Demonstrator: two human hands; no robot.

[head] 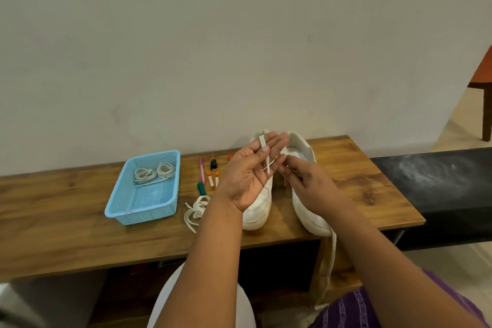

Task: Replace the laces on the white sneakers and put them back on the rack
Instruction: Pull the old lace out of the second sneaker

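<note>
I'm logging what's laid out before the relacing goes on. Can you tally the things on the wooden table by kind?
White sneakers: 2, left one, right one
Blue plastic mesh basket: 1
Coiled white lace bundles in the basket: 2
Loose white lace heap on the table: 1
White lace held between the hands: 1
Markers and pens: about 7, some partly hidden
Total: about 14

A wooden bench (pixel 80 221) is standing against the wall. A blue basket (pixel 125 210) is sitting on it. Right of the basket, several markers (pixel 202 172) are lying together, with a loose white lace (pixel 195 212) lying nearer the front edge. Farther right of the basket, two white sneakers (pixel 257 210) are resting side by side.
</note>
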